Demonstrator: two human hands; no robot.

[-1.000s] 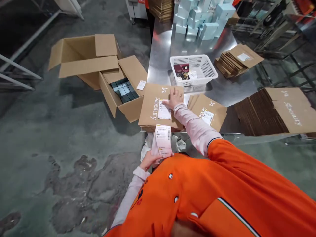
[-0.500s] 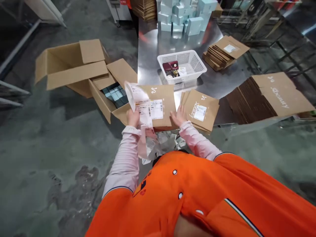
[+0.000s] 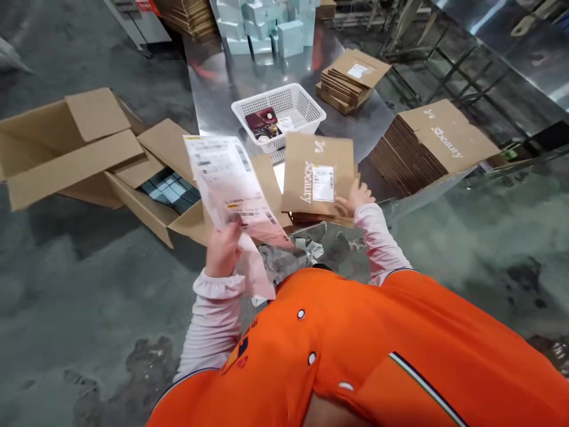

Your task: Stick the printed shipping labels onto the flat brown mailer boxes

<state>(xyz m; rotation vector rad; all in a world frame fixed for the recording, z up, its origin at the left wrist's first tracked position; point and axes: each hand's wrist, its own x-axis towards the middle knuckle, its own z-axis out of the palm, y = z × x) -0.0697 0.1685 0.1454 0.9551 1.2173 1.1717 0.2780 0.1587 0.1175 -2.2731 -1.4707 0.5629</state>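
Observation:
My left hand (image 3: 223,248) is closed round a strip of printed label sheets (image 3: 231,184), held up over the table's near edge. My right hand (image 3: 354,198) grips the lower right corner of a flat brown carton (image 3: 317,174) that carries a white label, lifted and tilted above a low stack of the same flat cartons (image 3: 311,218). Both sleeves are pale pink under an orange vest.
A white basket (image 3: 306,110) with a dark red item stands behind on the steel table (image 3: 222,83). Stacks of flat cartons (image 3: 427,148) lie right and at the back (image 3: 351,80). Pale blue boxes (image 3: 262,21) are piled far back. Open cartons (image 3: 89,148) sit on the floor, left.
My right hand has picked up the labelled flat carton and moved it right. My left hand has raised the label strip higher. The view has swung left.

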